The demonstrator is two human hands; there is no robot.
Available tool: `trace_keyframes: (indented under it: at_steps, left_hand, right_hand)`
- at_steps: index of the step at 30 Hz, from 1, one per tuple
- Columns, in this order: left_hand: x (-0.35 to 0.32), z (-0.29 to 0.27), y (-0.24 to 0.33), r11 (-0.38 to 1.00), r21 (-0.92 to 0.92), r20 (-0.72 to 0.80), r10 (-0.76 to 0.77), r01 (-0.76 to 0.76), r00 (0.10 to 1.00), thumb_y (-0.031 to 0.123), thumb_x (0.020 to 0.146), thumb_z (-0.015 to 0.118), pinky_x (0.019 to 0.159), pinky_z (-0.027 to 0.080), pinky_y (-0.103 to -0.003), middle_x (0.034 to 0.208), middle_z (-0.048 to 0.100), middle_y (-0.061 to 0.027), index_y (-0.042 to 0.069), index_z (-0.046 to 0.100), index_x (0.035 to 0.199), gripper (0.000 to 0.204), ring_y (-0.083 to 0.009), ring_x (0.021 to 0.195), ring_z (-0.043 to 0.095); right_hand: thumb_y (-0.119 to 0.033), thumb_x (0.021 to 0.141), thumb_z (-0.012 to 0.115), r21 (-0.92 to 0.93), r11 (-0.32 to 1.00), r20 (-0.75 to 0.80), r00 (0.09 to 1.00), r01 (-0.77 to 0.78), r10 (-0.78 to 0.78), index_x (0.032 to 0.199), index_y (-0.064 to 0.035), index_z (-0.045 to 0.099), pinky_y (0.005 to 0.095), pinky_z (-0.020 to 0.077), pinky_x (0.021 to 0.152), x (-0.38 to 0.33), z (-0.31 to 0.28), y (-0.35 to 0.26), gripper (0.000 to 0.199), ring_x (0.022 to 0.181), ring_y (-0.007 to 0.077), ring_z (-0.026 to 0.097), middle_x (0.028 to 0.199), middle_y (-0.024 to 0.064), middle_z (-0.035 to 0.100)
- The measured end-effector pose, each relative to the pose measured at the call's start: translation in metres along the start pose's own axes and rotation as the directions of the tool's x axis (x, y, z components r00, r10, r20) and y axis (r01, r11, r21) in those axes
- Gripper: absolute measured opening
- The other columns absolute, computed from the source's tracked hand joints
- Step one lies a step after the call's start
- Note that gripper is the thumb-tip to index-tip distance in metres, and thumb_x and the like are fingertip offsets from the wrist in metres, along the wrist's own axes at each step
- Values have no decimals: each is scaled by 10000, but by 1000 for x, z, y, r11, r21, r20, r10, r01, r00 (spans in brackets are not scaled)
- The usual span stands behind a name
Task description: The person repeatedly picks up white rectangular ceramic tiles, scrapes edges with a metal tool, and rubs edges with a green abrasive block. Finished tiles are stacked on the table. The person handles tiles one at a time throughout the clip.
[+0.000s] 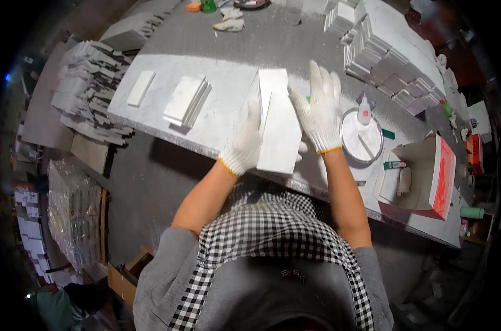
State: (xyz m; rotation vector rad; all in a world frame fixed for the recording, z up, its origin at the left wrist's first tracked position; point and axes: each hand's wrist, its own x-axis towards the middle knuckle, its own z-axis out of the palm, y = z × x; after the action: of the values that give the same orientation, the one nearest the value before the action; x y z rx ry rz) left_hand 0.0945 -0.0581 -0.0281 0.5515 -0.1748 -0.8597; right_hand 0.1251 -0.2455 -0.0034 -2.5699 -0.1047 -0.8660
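Where the grey worktable (217, 49) stands, left hand (245, 144) gripping white tile (276, 132), right hand (319, 107) seemingly splayed.

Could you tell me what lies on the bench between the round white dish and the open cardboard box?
In the head view, a small green and white tube lies between the round white dish and the open cardboard box, beside the box's edge.

A small stack of white tiles (185, 101) and a single tile (140, 88) are laid on the grey tabletop (294, 44). Further right, a round lid (362, 138), a glue bottle (364, 109) and an open cardboard box (421, 176) are seen.
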Motion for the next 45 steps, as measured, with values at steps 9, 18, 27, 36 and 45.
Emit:
trace_keyframes:
  at_steps: [9,18,27,36,45]
  left_hand:
    - [0,17,2,971,231,-205,112,-63,972,836,938,235,1113,483,-515,1603,346,-240,52,180,1624,1043,-359,1445,438]
    - [3,17,13,947,243,-316,282,-210,906,743,1007,264,1192,390,-465,1599,382,-177,68,264,1607,903,-315,1464,406]
    - [-6,-7,30,935,-40,-83,349,-353,934,870,909,237,1136,416,-612,1535,432,-277,50,258,1603,1075,-471,1373,475]
    - [-6,7,36,846,173,-165,530,-505,832,926,838,293,1088,450,-643,1571,360,-309,36,206,1608,1181,-501,1366,474]
    - [-7,4,33,841,216,-194,534,-495,823,916,850,312,1074,471,-625,1525,417,-314,12,228,1591,1172,-482,1315,524]
  right_hand:
    - [-564,965,564,-20,978,149,968,209,-204,1450,-40,529,530,425,1068,14,4,-32,715,1294,454,478,1365,204,594]
    - [-598,902,609,44,983,182,966,178,-183,1462,-31,508,620,275,1142,-15,-14,-60,804,1371,528,360,1457,283,476]
    - [-640,907,608,100,993,96,992,66,-76,1488,-53,500,605,284,1148,-76,-2,-46,834,1342,470,423,1456,258,492]
    - [-389,927,719,606,402,669,713,-687,209,1395,6,560,316,521,855,-85,-17,-66,633,919,167,634,1081,150,694]
    - [-357,958,712,680,352,596,765,-643,245,1232,16,618,299,522,806,-81,-4,-62,472,873,163,644,1020,90,686]
